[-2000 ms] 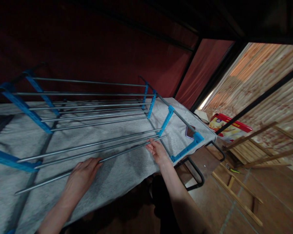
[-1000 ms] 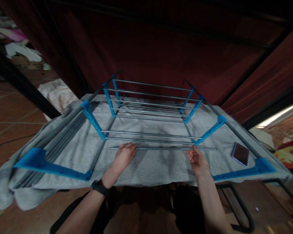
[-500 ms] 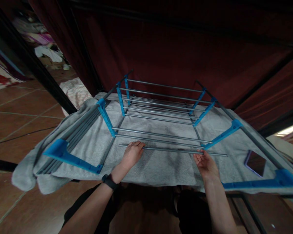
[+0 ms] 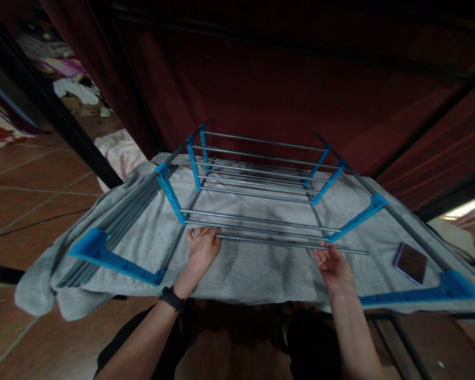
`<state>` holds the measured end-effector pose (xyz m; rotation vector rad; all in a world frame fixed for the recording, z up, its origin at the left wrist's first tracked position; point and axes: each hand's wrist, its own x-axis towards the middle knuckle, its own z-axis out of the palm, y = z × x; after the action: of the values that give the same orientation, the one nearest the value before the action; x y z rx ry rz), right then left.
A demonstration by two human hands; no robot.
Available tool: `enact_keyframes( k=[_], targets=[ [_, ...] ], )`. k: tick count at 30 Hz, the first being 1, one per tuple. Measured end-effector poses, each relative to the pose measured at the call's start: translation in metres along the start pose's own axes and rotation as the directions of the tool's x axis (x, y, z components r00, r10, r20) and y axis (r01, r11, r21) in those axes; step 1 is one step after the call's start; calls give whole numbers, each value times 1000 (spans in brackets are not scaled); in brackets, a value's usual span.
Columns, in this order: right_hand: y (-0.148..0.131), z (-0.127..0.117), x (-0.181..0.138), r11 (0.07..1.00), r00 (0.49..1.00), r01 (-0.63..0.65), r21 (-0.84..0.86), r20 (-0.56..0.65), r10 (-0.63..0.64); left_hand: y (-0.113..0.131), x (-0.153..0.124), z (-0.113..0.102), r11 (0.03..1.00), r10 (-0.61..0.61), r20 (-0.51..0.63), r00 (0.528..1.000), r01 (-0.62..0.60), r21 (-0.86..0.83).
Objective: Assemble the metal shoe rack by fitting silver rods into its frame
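A thin grey metal rod point(image 4: 269, 241) lies level between my two hands, near the front of a half-built rack. My left hand point(image 4: 203, 247) is closed over its left end, which the fingers hide. Farther along, my right hand point(image 4: 333, 265) pinches the rod from below, and the right end sticks out past the fingers. Just behind is the rack frame, with grey tubes joined by blue plastic brackets point(image 4: 171, 194) and several crossbars point(image 4: 257, 215). Another blue bracket point(image 4: 119, 261) reaches toward the front left, beside my left wrist.
A grey blanket point(image 4: 237, 279) covers the surface under the rack. Several loose grey tubes point(image 4: 119, 232) lie at the left. A phone point(image 4: 410, 264) rests at the right, inside the frame. Dark red curtains point(image 4: 253, 79) hang behind, with black posts at the sides.
My left hand has slid left along the rod to its left end. My right hand keeps its pinch in about the same place.
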<state>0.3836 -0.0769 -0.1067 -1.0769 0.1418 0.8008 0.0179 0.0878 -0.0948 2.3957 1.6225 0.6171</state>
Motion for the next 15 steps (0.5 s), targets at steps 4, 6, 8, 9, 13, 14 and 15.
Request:
enact_keyframes(
  k=[4, 6, 8, 9, 13, 14, 15],
  targets=[
    [1, -1, 2, 1000, 1000, 15, 4, 4, -15, -7, -1, -4, 997, -73, -43, 996, 73, -3],
    [2, -1, 2, 1000, 1000, 22, 3, 8, -22, -12, -1, -6, 994, -105, -76, 992, 104, -16],
    [2, 0, 2, 1000, 1000, 27, 5, 7, -27, -16, 0, -8, 985, -157, -140, 978, 146, -89],
    [2, 1, 1, 1000, 1000, 27, 10, 7, -27, -18, 1, -8, 972, -196, -178, 964, 167, -166],
    [4, 6, -4, 999, 1000, 19, 38, 9, -20, -20, 10, -6, 745, -402, -208, 892, 186, -641],
    [4, 7, -4, 999, 1000, 20, 43, 9, -20, -20, 12, -6, 673, -436, -184, 881, 183, -717],
    [5, 8, -5, 999, 1000, 23, 46, 6, -24, -18, 12, -5, 597, -459, -142, 877, 185, -781]
  ],
)
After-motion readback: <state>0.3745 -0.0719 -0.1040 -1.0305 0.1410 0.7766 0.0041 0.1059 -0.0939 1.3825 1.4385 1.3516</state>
